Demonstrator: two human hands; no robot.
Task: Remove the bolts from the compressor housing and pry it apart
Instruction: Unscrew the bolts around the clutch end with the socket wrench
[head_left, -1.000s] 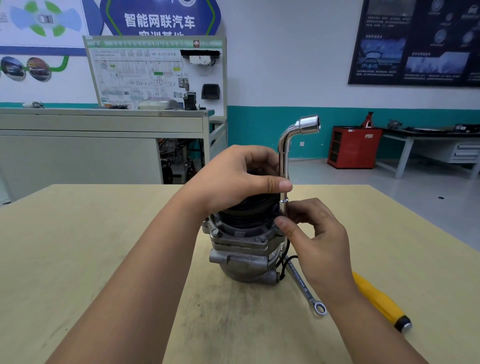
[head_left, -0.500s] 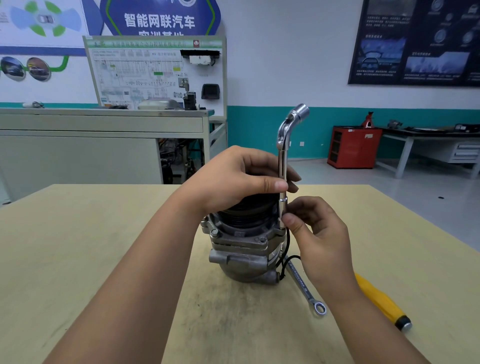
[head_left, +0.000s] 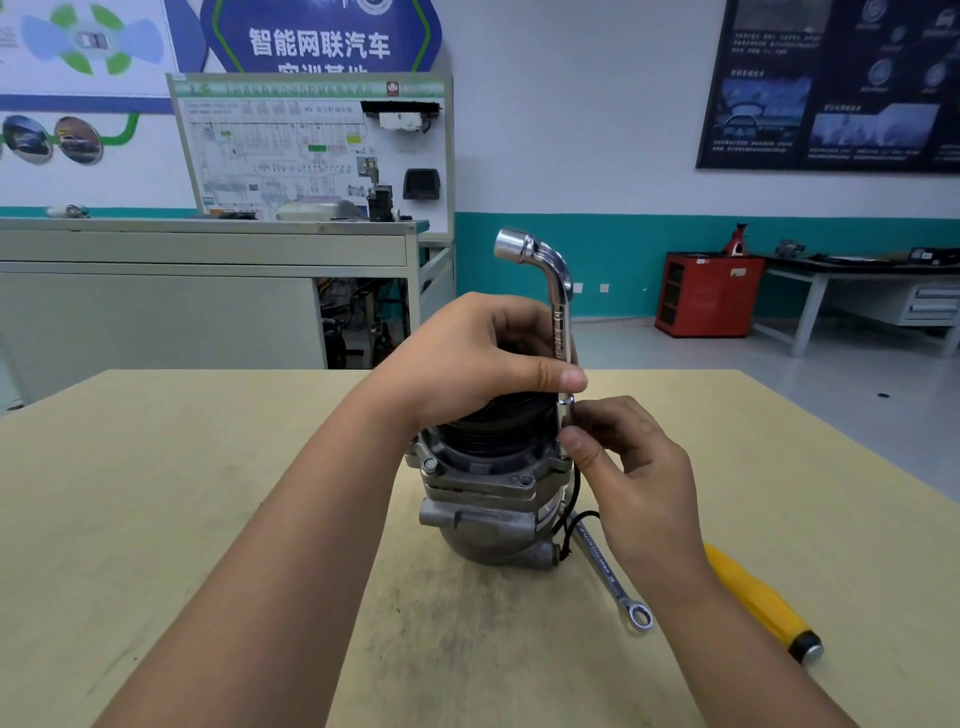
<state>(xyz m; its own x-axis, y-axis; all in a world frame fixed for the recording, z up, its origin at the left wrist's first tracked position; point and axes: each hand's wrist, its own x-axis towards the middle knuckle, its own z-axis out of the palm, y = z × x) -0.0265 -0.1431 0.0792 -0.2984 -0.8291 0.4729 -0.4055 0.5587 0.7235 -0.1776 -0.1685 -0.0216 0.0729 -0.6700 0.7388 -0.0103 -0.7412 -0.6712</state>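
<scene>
Your left hand (head_left: 467, 358) is gripping the upright L-shaped socket wrench (head_left: 560, 306), thumb pressing its shaft. Your right hand (head_left: 639, 478) is pinching the shaft's lower end at the compressor (head_left: 488, 499) flange. The compressor is standing on the table (head_left: 156, 493), with a spanner (head_left: 608, 571) and yellow-handled screwdriver (head_left: 753, 597) lying beside it.

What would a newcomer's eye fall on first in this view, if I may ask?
The chrome L-shaped socket wrench standing upright at the centre draws the eye, its lower end at the rim of the grey compressor. The left hand grips its shaft above; the right hand pinches it lower down. A spanner and a yellow-handled screwdriver lie to the right.
</scene>
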